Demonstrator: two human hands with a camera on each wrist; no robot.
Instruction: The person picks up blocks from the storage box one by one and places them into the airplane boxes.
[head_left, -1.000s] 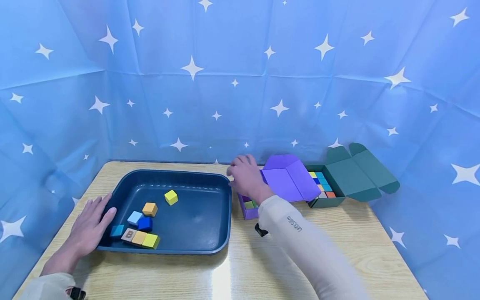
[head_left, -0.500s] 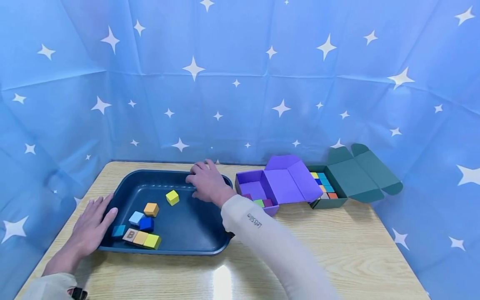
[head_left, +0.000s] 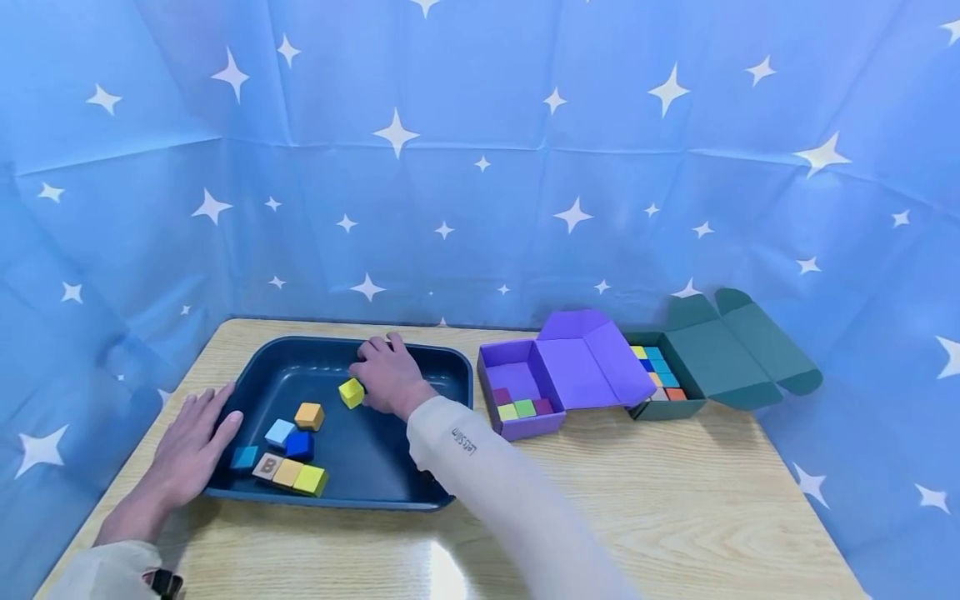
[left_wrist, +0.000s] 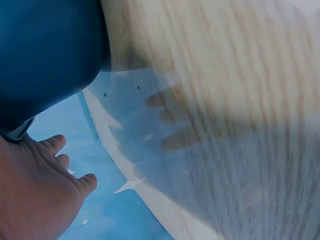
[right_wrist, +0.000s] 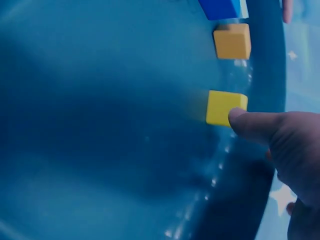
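Note:
My left hand (head_left: 183, 454) lies along the left side of a dark blue tray (head_left: 378, 503), its fingers extended at the rim. In the tray, my right hand (head_left: 390, 379) is right beside a yellow cube (head_left: 351, 393). In the right wrist view its thumb overlaps a corner of that yellow cube (right_wrist: 222, 107), while the other fingers are mostly hidden behind the hand. Left of it sit an orange cube (head_left: 309, 416), a light blue cube (head_left: 280, 432), a dark blue cube (head_left: 300, 446) and a teal cube (head_left: 244, 457). A row near the front holds a "B" block (head_left: 267, 467), another orange cube (head_left: 288, 473) and a second yellow one.
Right of the tray stands an open purple box (head_left: 532, 427) with several cubes at its near end. Its lid (head_left: 581, 367) overlaps an open green box (head_left: 678, 408) holding several coloured cubes. A starry blue curtain (head_left: 480, 208) surrounds the wooden table (head_left: 675, 517).
My right hand has moved left from over the purple box, across the tray, to the yellow cube. The left hand keeps its place at the tray's rim.

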